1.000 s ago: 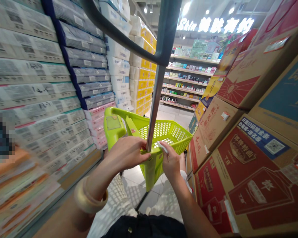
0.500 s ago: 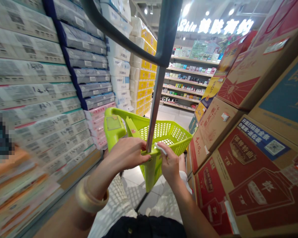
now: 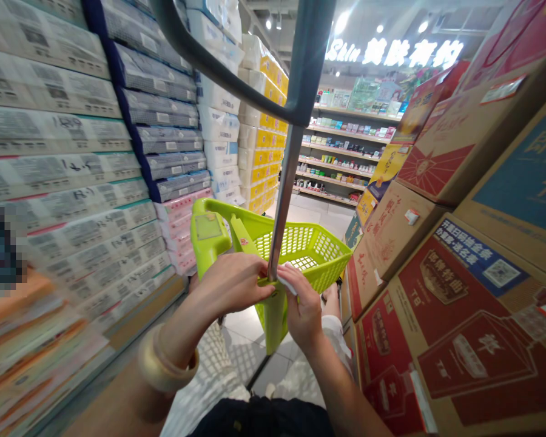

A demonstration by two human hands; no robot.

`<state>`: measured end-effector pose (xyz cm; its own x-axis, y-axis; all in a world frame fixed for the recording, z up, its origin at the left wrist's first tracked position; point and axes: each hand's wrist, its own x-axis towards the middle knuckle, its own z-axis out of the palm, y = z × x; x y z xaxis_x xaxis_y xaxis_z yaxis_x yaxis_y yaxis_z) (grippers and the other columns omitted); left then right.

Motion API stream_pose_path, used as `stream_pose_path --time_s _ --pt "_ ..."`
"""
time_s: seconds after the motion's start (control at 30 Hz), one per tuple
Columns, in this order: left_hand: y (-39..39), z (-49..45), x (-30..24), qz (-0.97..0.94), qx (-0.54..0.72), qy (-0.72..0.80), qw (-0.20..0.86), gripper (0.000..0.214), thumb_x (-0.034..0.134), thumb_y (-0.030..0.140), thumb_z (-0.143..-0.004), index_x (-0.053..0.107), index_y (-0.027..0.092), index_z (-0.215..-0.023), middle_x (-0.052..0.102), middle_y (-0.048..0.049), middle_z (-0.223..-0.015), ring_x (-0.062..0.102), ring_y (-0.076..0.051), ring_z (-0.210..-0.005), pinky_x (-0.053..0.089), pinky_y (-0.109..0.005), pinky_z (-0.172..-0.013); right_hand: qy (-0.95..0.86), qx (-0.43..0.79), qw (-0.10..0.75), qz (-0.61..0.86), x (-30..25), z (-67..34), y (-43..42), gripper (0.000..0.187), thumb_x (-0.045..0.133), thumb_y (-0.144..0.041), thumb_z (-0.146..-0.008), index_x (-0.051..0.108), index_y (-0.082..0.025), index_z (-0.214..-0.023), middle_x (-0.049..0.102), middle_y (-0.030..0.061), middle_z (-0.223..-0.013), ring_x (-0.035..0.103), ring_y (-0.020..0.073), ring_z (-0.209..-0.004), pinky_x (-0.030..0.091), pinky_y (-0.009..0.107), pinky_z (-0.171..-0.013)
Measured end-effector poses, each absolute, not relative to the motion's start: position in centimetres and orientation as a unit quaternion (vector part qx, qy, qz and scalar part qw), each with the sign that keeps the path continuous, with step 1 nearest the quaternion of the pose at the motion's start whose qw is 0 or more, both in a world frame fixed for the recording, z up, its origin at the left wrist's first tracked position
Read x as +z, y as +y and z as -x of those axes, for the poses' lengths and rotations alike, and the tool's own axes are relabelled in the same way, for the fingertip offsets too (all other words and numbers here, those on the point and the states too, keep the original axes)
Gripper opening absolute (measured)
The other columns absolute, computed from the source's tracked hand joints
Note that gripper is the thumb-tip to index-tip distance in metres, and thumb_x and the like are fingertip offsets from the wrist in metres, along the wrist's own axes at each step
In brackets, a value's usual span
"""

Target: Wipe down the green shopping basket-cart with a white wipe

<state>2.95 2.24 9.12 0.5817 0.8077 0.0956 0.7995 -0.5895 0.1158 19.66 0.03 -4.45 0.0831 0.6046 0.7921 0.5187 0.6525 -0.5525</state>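
Observation:
A lime-green plastic shopping basket on wheels stands in the aisle in front of me, its grey metal pull handle rising up past the camera. My left hand is curled over the basket's near rim at the foot of the handle, fingers closed on it; a pale bangle sits on that wrist. My right hand is just right of the handle, fingers pinched on a small white thing that looks like a slip of paper, touching the rim.
Stacked packs of tissue paper wall the left side of the aisle. Red and brown cardboard cartons are piled close on the right. Shelves of small goods stand at the far end, past open tiled floor.
My right hand has slid left along the rim toward the handle, bringing the white thing close to my left fingers. My left hand has stayed put.

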Motion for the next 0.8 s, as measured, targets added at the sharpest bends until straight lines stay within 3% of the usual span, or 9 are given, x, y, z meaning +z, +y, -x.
stream_pose_path --time_s 0.1,0.27,0.47,0.7,0.8 --pt "2.2 -2.9 9.1 -0.891 0.074 0.446 0.028 0.025 0.06 0.043 -0.08 0.077 0.027 -0.09 0.077 -0.0057 -0.093 0.067 -0.029 -0.097 0.05 -0.034 -0.078 -0.694 0.027 0.605 0.39 -4.6 -19.7 -0.1 0.043 0.041 -0.009 -0.092 0.062 -0.027 -0.125 0.067 0.0042 -0.125 0.057 0.0198 -0.125 0.042 0.045 -0.111" --pt "2.4 -2.7 8.9 -0.891 0.071 0.448 0.031 0.027 0.06 0.045 -0.08 0.077 0.026 -0.085 0.076 -0.0062 -0.088 0.069 -0.028 -0.09 0.049 -0.032 -0.071 -0.622 0.0 0.62 0.478 -5.7 -21.7 1.3 0.035 0.045 -0.013 -0.091 0.069 -0.023 -0.114 0.071 0.0077 -0.116 0.064 0.0223 -0.115 0.05 0.045 -0.103" --pt "2.7 -2.2 8.9 -0.899 0.068 0.432 0.039 0.025 0.059 0.043 -0.081 0.077 0.028 -0.09 0.077 -0.0051 -0.092 0.068 -0.028 -0.093 0.047 -0.03 -0.069 -0.686 0.025 0.599 0.412 -4.9 -19.9 0.3 0.043 0.042 -0.008 -0.091 0.063 -0.027 -0.123 0.068 0.0039 -0.124 0.057 0.0193 -0.125 0.042 0.044 -0.112" --pt "2.9 -1.1 9.2 -0.905 0.068 0.417 0.049 0.021 0.061 0.038 -0.079 0.077 0.026 -0.086 0.077 -0.0036 -0.087 0.068 -0.024 -0.084 0.041 -0.026 -0.06 -0.619 0.01 0.61 0.496 -5.8 -21.5 1.4 0.033 0.047 -0.017 -0.091 0.07 -0.024 -0.113 0.072 0.0071 -0.115 0.065 0.0221 -0.113 0.051 0.043 -0.103" --pt "3.0 -0.6 9.0 -0.906 0.09 0.409 0.066 0.019 0.062 0.036 -0.078 0.077 0.025 -0.082 0.076 -0.0039 -0.084 0.068 -0.022 -0.081 0.041 -0.025 -0.06 -0.66 0.032 0.597 0.454 -4.8 -19.9 0.6 0.036 0.046 -0.014 -0.092 0.068 -0.025 -0.117 0.071 0.0057 -0.118 0.062 0.0208 -0.118 0.047 0.043 -0.107"
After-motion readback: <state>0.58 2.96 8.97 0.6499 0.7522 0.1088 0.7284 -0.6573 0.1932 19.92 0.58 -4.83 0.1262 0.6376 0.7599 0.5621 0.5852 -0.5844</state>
